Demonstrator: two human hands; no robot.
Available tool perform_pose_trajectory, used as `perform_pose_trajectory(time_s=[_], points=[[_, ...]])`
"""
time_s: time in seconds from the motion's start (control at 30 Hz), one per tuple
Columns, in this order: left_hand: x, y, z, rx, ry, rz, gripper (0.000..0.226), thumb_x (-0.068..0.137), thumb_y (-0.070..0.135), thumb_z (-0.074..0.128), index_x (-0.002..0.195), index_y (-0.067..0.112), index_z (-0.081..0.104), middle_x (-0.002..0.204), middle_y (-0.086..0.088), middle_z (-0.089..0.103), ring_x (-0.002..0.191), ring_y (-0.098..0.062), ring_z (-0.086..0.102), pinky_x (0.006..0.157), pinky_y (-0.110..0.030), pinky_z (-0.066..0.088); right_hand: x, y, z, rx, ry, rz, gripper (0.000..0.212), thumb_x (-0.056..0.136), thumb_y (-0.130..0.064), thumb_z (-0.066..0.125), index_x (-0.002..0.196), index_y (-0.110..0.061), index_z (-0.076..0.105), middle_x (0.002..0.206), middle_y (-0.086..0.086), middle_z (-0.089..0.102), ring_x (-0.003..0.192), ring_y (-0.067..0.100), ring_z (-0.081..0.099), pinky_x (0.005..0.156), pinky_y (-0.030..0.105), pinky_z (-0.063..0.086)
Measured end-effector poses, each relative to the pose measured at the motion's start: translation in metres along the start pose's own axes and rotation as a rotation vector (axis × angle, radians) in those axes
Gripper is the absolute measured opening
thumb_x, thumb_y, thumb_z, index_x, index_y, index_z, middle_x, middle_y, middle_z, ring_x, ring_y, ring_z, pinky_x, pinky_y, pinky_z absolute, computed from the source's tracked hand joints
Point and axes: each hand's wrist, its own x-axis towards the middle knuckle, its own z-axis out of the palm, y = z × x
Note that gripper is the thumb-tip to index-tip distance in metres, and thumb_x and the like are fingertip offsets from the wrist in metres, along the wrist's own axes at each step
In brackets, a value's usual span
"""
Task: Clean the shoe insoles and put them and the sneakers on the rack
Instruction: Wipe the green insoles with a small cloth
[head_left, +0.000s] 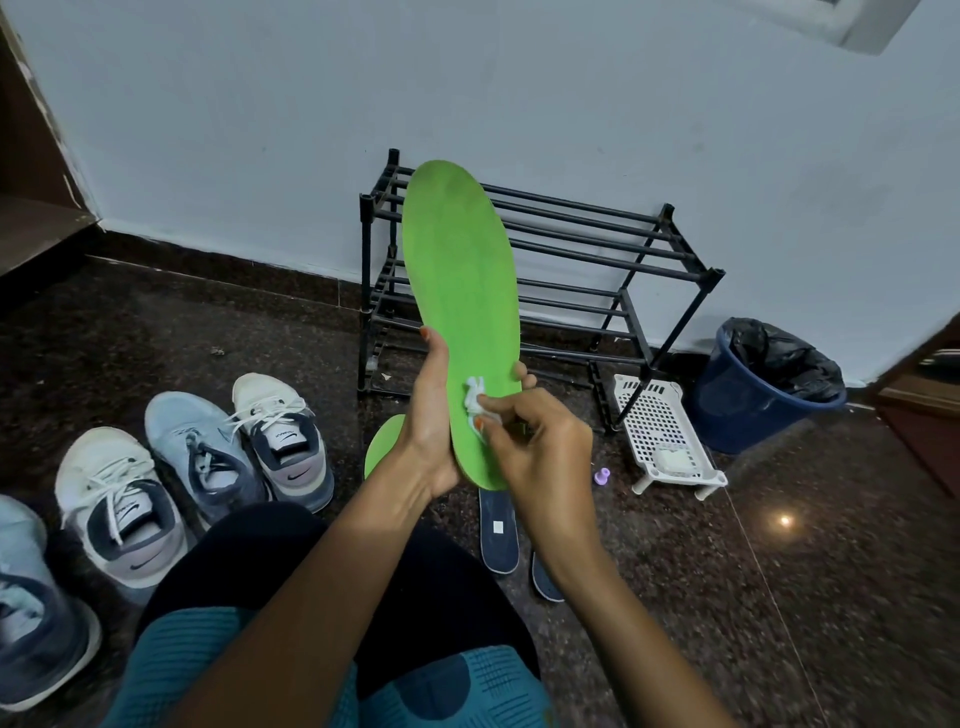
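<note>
Head view — left hand (428, 415) round insole (460, 270) edge, right hand (540, 447) round wipe (475, 397)

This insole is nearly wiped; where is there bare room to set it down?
The rack shelves are bare. The floor between the sneakers and the rack's left legs is free, and so is the floor in front of the basket. Crowded: the strip between sneakers and basket, where three other insoles lie.

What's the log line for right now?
step: cleaning insole | left hand: holds insole | right hand: presses wipe on it
</note>
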Motion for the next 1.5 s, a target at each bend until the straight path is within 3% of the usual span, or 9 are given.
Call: perform_pose_trajectory(time_s=[0.17,0.27,0.37,0.5,0.6,0.83,0.93,1.33,1.5], points=[[-0.002,-0.001,0.001,0.023,0.009,-0.017,0.077,0.088,0.069,0.017,0.099,0.01,0.064,0.08,-0.008,0.071,0.072,-0.021,0.069,0.067,-0.033,0.058,0.005,0.002,0.003,-0.022,0.045,0.021,0.014,0.079,0.005,0.065,0.092,0.0,0.07,0.102,0.013,0.065,0.113,0.009,0.053,0.084,0.006,0.043],[-0.002,0.0,0.0,-0.012,-0.022,-0.041,0.082,0.084,0.075,0.021,0.106,0.007,0.062,0.084,-0.008,0.069,0.086,-0.022,0.067,0.079,-0.038,0.056,-0.004,-0.002,0.004,0.04,0.019,0.015,0.015,0.077,0.004,0.067,0.09,-0.001,0.071,0.093,0.007,0.067,0.089,-0.016,0.053,0.075,0.0,0.04],[-0.002,-0.001,0.001,-0.024,-0.044,-0.013,0.082,0.086,0.073,0.019,0.103,0.005,0.063,0.084,-0.01,0.065,0.091,-0.024,0.062,0.097,-0.044,0.044,-0.011,-0.006,0.004,0.082,-0.022,0.018,0.014,0.076,0.001,0.069,0.088,-0.005,0.072,0.083,-0.003,0.064,0.076,-0.009,0.057,0.07,0.004,0.043],[-0.002,0.0,0.001,0.028,-0.023,-0.024,0.082,0.086,0.072,0.019,0.104,0.006,0.064,0.09,-0.01,0.069,0.088,-0.023,0.067,0.081,-0.036,0.055,-0.004,-0.006,0.003,0.006,0.005,-0.028,0.014,0.076,0.003,0.068,0.089,-0.003,0.071,0.081,-0.006,0.059,0.078,-0.023,0.05,0.074,-0.002,0.036],[-0.003,-0.003,0.002,0.102,-0.008,-0.023,0.077,0.089,0.069,0.015,0.102,0.011,0.065,0.089,-0.009,0.073,0.082,-0.02,0.071,0.068,-0.031,0.057,0.01,-0.003,0.001,-0.074,0.069,-0.03,0.015,0.079,0.001,0.067,0.091,-0.005,0.071,0.084,0.004,0.064,0.072,-0.008,0.051,0.069,0.002,0.039],[-0.003,-0.001,0.002,0.136,0.003,-0.048,0.08,0.088,0.07,0.013,0.105,0.01,0.063,0.087,-0.012,0.072,0.079,-0.02,0.071,0.064,-0.03,0.057,0.011,-0.009,0.004,-0.069,0.078,0.004,0.016,0.08,-0.002,0.066,0.094,-0.007,0.071,0.084,0.001,0.062,0.067,-0.003,0.053,0.065,0.005,0.04],[-0.005,0.0,0.002,0.122,0.011,-0.079,0.089,0.084,0.073,0.018,0.119,0.002,0.058,0.113,-0.022,0.065,0.096,-0.026,0.067,0.073,-0.031,0.058,0.005,-0.014,0.005,-0.049,0.034,-0.009,0.017,0.079,-0.001,0.067,0.093,-0.007,0.072,0.083,0.001,0.063,0.066,-0.008,0.052,0.066,0.0,0.037],[-0.004,-0.006,0.003,0.117,-0.018,-0.02,0.073,0.09,0.065,0.014,0.107,0.014,0.063,0.1,-0.008,0.072,0.093,-0.019,0.069,0.078,-0.032,0.053,0.016,-0.011,0.003,-0.196,0.065,-0.013,0.017,0.086,-0.007,0.06,0.1,-0.009,0.069,0.091,0.008,0.062,0.083,0.021,0.059,0.071,0.032,0.048],[-0.005,0.0,0.002,0.076,0.01,-0.054,0.083,0.086,0.07,0.016,0.111,0.005,0.061,0.108,-0.02,0.067,0.095,-0.025,0.067,0.084,-0.034,0.055,-0.005,-0.016,0.005,-0.085,0.003,-0.046,0.017,0.081,0.0,0.062,0.095,-0.006,0.071,0.089,0.009,0.064,0.078,0.013,0.058,0.073,0.002,0.036]])
